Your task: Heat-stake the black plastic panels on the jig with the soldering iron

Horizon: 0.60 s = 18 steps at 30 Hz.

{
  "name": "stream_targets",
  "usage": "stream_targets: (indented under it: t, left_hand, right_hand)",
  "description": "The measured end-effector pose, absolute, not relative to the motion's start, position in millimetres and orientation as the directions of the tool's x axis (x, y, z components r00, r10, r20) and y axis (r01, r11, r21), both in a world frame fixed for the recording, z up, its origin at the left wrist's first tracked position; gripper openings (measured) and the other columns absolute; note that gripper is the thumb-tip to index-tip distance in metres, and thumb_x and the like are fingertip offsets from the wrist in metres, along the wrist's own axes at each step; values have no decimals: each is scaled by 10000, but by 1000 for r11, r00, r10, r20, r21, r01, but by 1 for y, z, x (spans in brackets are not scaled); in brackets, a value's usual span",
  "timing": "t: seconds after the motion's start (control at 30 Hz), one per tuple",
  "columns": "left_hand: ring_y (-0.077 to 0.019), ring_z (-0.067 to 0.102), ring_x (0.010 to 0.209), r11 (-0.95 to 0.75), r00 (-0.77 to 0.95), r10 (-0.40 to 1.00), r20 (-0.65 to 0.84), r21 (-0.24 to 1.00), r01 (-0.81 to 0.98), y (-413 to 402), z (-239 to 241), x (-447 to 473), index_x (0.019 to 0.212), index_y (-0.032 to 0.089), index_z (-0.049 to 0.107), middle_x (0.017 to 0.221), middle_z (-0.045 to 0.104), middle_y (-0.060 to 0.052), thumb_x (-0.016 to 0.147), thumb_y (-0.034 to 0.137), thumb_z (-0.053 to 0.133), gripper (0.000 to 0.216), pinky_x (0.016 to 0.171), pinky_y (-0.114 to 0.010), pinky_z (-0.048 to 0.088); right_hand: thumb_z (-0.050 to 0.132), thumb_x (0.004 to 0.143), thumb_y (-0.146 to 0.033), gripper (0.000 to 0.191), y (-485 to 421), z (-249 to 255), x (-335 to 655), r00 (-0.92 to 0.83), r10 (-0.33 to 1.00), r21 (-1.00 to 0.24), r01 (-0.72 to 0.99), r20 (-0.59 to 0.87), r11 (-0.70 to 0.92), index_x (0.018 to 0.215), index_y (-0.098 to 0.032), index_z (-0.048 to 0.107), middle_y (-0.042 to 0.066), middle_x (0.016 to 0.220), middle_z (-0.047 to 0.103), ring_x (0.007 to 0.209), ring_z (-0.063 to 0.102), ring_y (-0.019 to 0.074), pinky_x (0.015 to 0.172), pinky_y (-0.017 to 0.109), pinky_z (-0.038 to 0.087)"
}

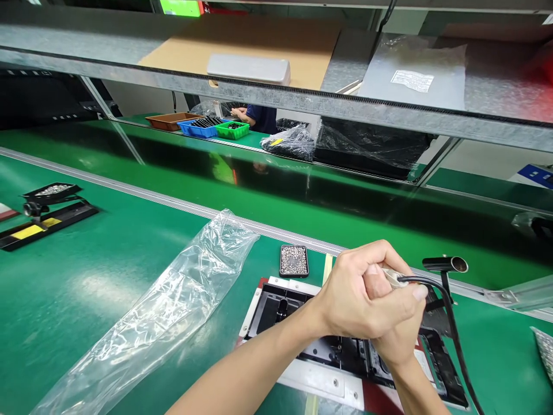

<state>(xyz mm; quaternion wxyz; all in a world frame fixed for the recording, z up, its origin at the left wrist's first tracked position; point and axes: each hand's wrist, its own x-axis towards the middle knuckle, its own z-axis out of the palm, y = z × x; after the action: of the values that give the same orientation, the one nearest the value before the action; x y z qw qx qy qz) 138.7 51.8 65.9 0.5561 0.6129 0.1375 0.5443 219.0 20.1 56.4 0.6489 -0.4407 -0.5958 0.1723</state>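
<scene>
My left hand (pixel 360 294) is closed in a fist over my right hand (pixel 400 340), low and right of centre. Together they pinch the pale connector end of a black cable (pixel 451 323), which curves down to the right. Most of my right hand's fingers are hidden under the left one. Beneath both hands lies a black housing (pixel 280 308) in a metal-edged fixture (pixel 319 383). A small black tray of silvery screws (pixel 294 260) sits just beyond it.
A crumpled clear plastic bag (pixel 173 311) lies on the green bench to the left. A black jig with yellow labels (pixel 41 219) is at far left. A black post with a metal tube (pixel 447 265) stands right. Across the belt, another person's hand (pixel 239 112) works near coloured bins (pixel 203 127).
</scene>
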Motion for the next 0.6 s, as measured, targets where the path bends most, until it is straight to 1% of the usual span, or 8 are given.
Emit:
stream_targets:
  t: [0.17, 0.37, 0.47, 0.53, 0.6]
  left_hand:
    - [-165, 593, 732, -294, 384, 790, 478, 845, -447, 52, 63, 138, 960, 179, 539, 842, 640, -18, 715, 201, 840, 389, 694, -297, 476]
    - [-183, 617, 773, -286, 380, 794, 475, 842, -457, 53, 61, 139, 1042, 179, 525, 872, 663, -34, 696, 202, 853, 478, 755, -323, 506]
    - [-176, 614, 754, -272, 386, 800, 459, 851, -448, 52, 62, 139, 1056, 179, 532, 824, 655, -17, 696, 210, 847, 479, 759, -318, 512]
    - [-172, 612, 749, -269, 387, 809, 443, 864, -426, 51, 63, 139, 1058, 179, 550, 816, 652, -10, 698, 215, 839, 463, 751, -309, 514]
    - [-165, 610, 744, -281, 393, 808, 438, 874, -396, 50, 65, 138, 1043, 177, 585, 833, 658, -12, 721, 225, 810, 395, 733, -300, 510]
  right_hand:
    - [615, 959, -304, 412, 21, 54, 219, 221, 771, -796, 286, 597, 534, 611, -180, 432, -51, 568, 407, 495, 363, 70, 413, 169, 335]
    - [608, 950, -287, 378, 23, 60, 218, 190, 749, -757, 348, 635, 553, 628, -186, 438, -28, 592, 453, 547, 405, 94, 477, 203, 373]
    - [604, 951, -281, 359, 21, 62, 218, 181, 741, -741, 380, 647, 554, 637, -186, 458, -22, 599, 464, 558, 417, 101, 488, 218, 369]
    - [581, 968, -288, 384, 20, 62, 218, 179, 750, -743, 400, 637, 536, 621, -187, 453, -27, 577, 435, 532, 395, 99, 460, 224, 341]
    - [559, 992, -326, 439, 19, 59, 218, 190, 764, -756, 414, 617, 507, 596, -194, 423, -36, 548, 388, 499, 360, 95, 430, 232, 309]
